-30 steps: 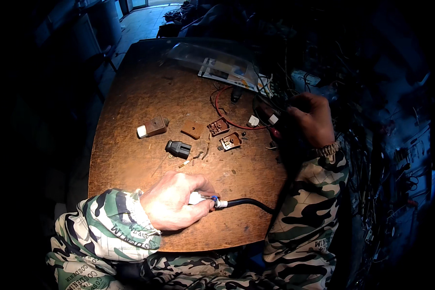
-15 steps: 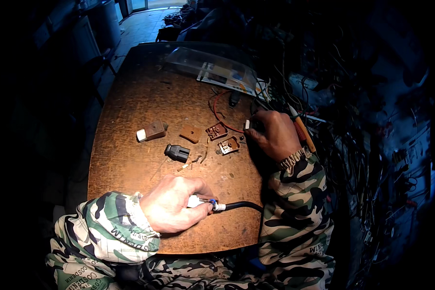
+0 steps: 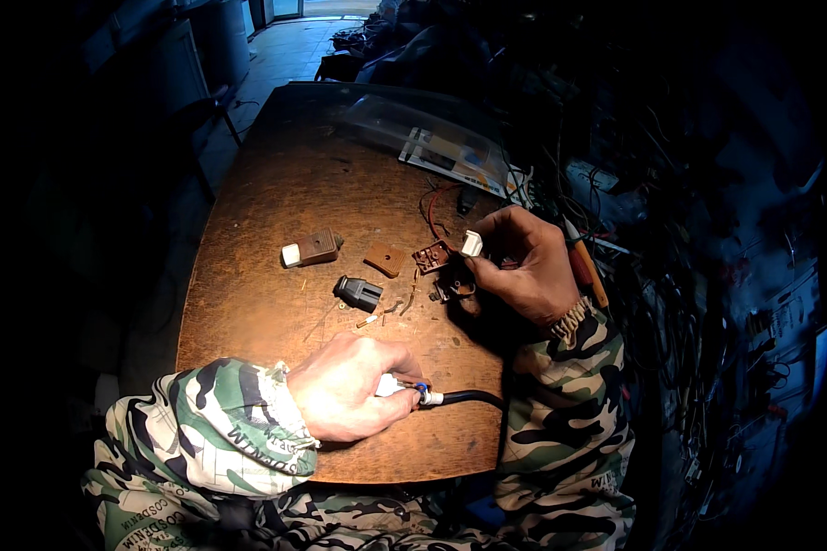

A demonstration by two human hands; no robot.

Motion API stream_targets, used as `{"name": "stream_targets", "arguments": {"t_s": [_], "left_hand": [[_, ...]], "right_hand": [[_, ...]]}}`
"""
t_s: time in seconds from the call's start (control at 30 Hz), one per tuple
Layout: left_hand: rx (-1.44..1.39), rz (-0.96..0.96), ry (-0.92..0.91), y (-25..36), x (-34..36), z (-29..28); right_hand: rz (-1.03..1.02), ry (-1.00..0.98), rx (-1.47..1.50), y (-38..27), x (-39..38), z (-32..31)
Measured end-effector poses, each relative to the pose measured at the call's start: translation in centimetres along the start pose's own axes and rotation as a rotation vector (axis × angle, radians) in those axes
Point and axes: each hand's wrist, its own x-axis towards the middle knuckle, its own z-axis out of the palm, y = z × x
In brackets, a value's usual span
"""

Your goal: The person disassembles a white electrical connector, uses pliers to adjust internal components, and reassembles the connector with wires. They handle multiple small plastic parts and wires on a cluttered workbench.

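My left hand point(image 3: 354, 390) rests low over the table, its fingers closed on a white plug body point(image 3: 389, 385). Blue and brown wire ends show at the plug, where a black cable point(image 3: 473, 396) comes in from the right. My right hand point(image 3: 528, 262) pinches a small white plastic piece point(image 3: 471, 243) between thumb and finger, raised over the table. Just below it lie two opened brown plug halves point(image 3: 430, 257), one partly in shadow. Farther left are a flat brown cover point(image 3: 385, 259), a black plug shell point(image 3: 358, 293) and a brown plug with a white end point(image 3: 312, 249).
Loose pins and wire scraps point(image 3: 368, 320) are scattered mid-table. A clear plastic package point(image 3: 377, 119) with a printed card lies at the far end, near a red wire point(image 3: 432, 211). Orange-handled tools point(image 3: 590, 275) and tangled cables point(image 3: 652, 275) crowd the right side.
My right hand has lifted the small white piece off the table's right side and turned it upward, above the brown halves. My left hand keeps its grip; the whole view has shifted slightly.
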Motion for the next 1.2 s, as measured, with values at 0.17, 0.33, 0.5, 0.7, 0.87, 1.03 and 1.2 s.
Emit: {"name": "stream_targets", "arguments": {"t_s": [0.17,0.33,0.5,0.7,0.87,1.03,1.2], "left_hand": [[0.03,0.067,0.074,-0.5,-0.1,0.4],[0.044,0.055,0.062,-0.8,-0.1,0.5],[0.023,0.043,0.039,-0.6,0.0,0.4],[0.028,0.029,0.033,-0.6,-0.1,0.3],[0.022,0.029,0.036,-0.4,0.0,0.3],[0.003,0.043,0.04,-0.5,0.0,0.4],[0.053,0.036,0.032,-0.4,-0.1,0.3]], "right_hand": [[0.123,-0.072,0.359,-0.7,0.3,0.3],[0.122,-0.096,0.52,0.5,0.3,0.5],[0.131,-0.07,0.591,0.3,0.2,0.7],[0.233,-0.019,0.649,-0.3,0.5,0.8],[0.426,0.085,0.637,0.6,0.4,0.6],[0.451,0.131,0.663,0.6,0.6,0.7],[0.411,0.08,0.634,0.8,0.6,0.4]]}}
